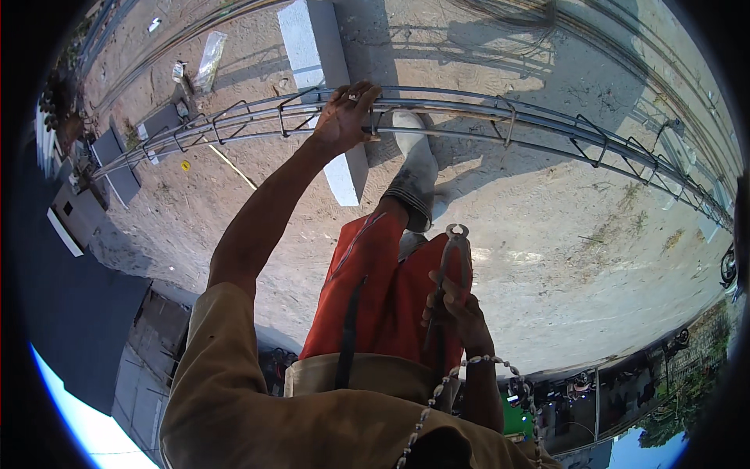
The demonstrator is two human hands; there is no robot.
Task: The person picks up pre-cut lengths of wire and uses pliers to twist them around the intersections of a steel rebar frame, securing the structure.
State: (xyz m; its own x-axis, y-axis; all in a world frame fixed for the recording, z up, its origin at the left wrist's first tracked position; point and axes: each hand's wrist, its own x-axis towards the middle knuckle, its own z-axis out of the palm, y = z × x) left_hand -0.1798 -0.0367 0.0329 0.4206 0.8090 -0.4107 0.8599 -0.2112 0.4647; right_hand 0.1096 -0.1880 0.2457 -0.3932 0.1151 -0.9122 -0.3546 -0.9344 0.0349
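A long rebar cage [539,125] of steel bars with bent stirrups stretches across the view, in front of my legs. My left hand [344,117], with a ring on one finger, is closed over its bars near a pale rectangular block [312,55]. Lower down, over my red trousers [344,289], my right hand [459,316] grips the handles of metal pincers [455,258]. Their rounded jaws point up and away from me, slightly apart and with nothing visible between them. The pincers are apart from the cage. My palm hides part of their handles.
One of my grey boots [414,164] stands close to the cage, its toe under the bars. Long loose bars [625,55] lie on the sandy ground at the far right. Grey panels [117,168] and a clear plastic piece [209,61] lie at left.
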